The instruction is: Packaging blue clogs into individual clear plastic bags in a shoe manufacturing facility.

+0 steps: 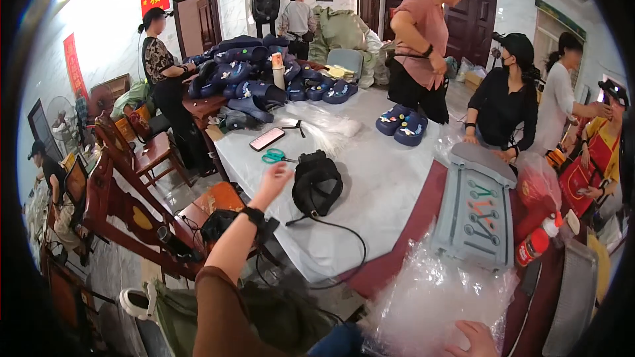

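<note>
My left hand reaches over the white-covered table, its fingers loosely bent and apart with nothing visible in them. Just beyond it lie scissors with teal handles, and a black cap with a cord is to its right. Low at the right, my right hand rests with spread fingers by a pile of clear plastic bags; part of it is cut off by the lower edge. A phone lies screen up past the scissors.
Dark blue clogs are heaped at the far left of the table, with one pair apart at its far right. A grey plastic case and a red bottle stand at the right. Wooden chairs are on the left. Several people stand around.
</note>
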Available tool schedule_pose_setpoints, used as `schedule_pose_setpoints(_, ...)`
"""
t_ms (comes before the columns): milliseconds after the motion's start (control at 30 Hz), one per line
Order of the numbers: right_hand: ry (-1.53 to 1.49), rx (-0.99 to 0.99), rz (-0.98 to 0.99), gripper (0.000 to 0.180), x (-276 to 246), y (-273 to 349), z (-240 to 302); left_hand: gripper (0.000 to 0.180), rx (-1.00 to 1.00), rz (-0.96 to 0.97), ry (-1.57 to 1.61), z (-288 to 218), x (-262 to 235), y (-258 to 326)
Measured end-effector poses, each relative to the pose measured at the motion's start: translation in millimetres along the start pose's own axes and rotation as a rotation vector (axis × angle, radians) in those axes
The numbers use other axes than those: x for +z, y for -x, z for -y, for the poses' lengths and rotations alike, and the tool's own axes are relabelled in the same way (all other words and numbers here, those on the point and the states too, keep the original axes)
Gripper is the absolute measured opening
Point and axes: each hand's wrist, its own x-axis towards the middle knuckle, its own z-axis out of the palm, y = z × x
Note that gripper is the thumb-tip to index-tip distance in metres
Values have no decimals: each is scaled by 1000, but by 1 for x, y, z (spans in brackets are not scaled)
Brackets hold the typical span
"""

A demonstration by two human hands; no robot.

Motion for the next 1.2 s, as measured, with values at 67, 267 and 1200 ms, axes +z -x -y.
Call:
schedule_pose_setpoints(67, -13, 5, 19, 61, -24, -32, 20, 62, -108, -154, -209, 38, -23, -64)
schedule_pose_setpoints(267, -173, -6, -47, 52, -6, -116, 4, 71, -145, -337, -291, 75, -13, -185)
schedule_pose_setpoints(1200, -865, 718, 27, 16, 29, -172, -22, 45, -129, -600, -630, 145, 41, -351)
